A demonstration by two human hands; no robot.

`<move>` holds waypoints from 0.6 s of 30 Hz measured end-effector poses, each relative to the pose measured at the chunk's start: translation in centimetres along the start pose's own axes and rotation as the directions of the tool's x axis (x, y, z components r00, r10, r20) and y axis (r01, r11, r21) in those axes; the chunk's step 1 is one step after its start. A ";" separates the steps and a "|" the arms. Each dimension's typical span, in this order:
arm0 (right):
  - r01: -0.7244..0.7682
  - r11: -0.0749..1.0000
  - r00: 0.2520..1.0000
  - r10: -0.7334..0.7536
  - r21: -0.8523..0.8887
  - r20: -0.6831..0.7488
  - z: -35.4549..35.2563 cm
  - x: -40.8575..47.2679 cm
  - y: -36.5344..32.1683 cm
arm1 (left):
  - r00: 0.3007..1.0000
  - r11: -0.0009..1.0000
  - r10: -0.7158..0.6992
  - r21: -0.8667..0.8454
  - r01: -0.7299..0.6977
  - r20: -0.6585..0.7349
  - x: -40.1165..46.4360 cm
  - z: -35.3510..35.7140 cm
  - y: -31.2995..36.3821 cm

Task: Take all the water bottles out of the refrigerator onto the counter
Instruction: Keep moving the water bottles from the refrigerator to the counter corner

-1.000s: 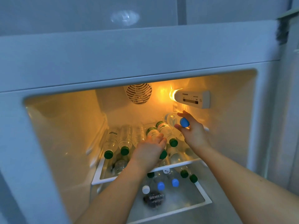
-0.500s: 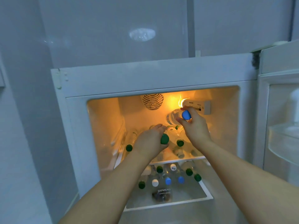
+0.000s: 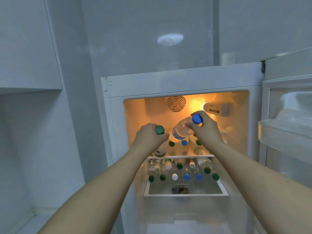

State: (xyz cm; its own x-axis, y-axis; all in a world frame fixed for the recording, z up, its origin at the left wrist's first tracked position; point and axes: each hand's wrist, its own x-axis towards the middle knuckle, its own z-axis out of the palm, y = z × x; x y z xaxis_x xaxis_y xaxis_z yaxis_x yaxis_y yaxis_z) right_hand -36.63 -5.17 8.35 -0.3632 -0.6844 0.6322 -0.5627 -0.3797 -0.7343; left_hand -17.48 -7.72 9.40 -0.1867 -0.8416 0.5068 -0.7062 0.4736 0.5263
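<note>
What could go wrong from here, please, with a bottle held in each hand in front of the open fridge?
1. The right hand holds the blue-capped bottle near its neck, with the body tilted out sideways; it could slip or twist loose.
2. That bottle's base hangs just above the bottles on the upper shelf, so it might knock them.
3. The left hand covers most of the green-capped bottle, and neither hand is free for a catch.

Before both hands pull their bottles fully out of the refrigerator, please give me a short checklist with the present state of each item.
1. Left hand grips the green-capped bottle near its neck: ok.
2. Right hand holds the blue-capped bottle at its neck: ok.
3. Refrigerator door open, leaving room to withdraw: ok.
4. Both held bottles lifted off the upper shelf: ok for blue, cannot tell for green.
5. Caps tight: cannot tell.
6. Counter free to receive them: cannot tell, out of view.
</note>
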 end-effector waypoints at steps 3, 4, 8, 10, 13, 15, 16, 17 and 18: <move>-0.016 0.999 0.996 0.012 0.037 0.090 0.0 -1.1 -1.0 | 0.994 0.994 -0.106 -0.024 0.106 0.014 -1.5 -1.1 -0.7; -0.024 0.999 0.991 0.018 0.040 0.136 0.0 -1.6 -1.5 | 0.989 0.989 -0.147 -0.031 0.148 0.022 -2.2 -1.5 -1.1; -0.113 0.994 0.912 0.107 -0.009 0.397 0.4 -2.6 -3.2 | 0.955 0.954 -0.281 -0.077 0.289 0.097 -4.3 -3.3 -2.6; -0.140 0.988 0.839 0.150 -0.060 0.522 0.8 -3.0 -3.6 | 0.930 0.935 -0.339 -0.059 0.350 0.143 -5.5 -4.2 -3.4; -0.151 0.973 0.679 0.232 -0.176 0.696 2.4 -4.0 -3.6 | 0.875 0.890 -0.449 0.007 0.455 0.184 -7.8 -5.9 -5.0; -0.138 0.965 0.575 0.262 -0.224 0.775 3.7 -5.0 -3.5 | 0.835 0.856 -0.513 0.052 0.514 0.198 -9.3 -6.7 -6.3; -0.115 0.964 0.532 0.262 -0.238 0.805 4.2 -5.4 -3.4 | 0.820 0.844 -0.534 0.069 0.532 0.207 -9.8 -6.9 -6.6; -0.093 0.967 0.479 0.251 -0.235 0.841 5.5 -6.2 -3.4 | 0.799 0.823 -0.566 0.081 0.563 0.204 -10.7 -7.3 -7.7; -0.080 0.969 0.446 0.244 -0.233 0.861 6.1 -6.8 -3.5 | 0.788 0.813 -0.581 0.084 0.577 0.205 -11.2 -7.4 -8.2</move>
State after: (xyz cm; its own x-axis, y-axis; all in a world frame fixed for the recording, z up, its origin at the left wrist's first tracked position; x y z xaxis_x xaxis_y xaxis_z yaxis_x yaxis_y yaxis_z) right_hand -27.70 -3.01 5.14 0.3402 -0.9339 -0.1097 -0.6890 -0.1682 -0.7050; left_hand -4.49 -0.26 4.44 0.1229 -0.9914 -0.0461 -0.7391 -0.1224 0.6624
